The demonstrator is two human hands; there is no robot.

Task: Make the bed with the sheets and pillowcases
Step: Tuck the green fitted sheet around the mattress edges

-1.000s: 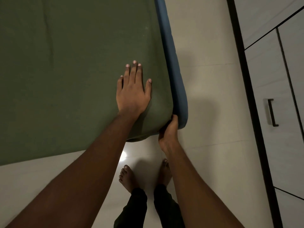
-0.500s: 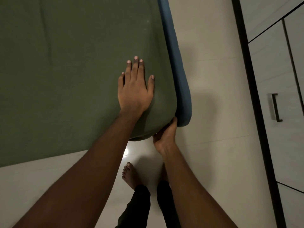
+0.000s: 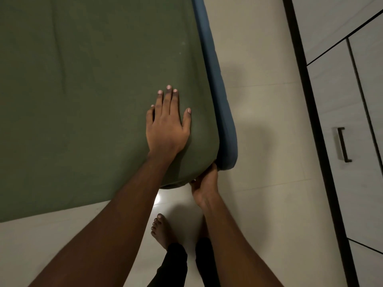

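Green sheet [image 3: 93, 100] covers the mattress [image 3: 226, 129], its near corner pointing at my feet and its long axis running away from me along the blue edge. My left hand [image 3: 167, 125] lies flat, fingers straight, pressing the cloth so it cannot slide, I judge. My right hand [image 3: 205, 181] curls under the corner, gripping the sheet's hem to tuck it; its fingertips are hidden.

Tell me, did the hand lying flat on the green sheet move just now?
No. The left hand stays flat on the dark green fitted sheet, just as far from the blue bed edge as before.
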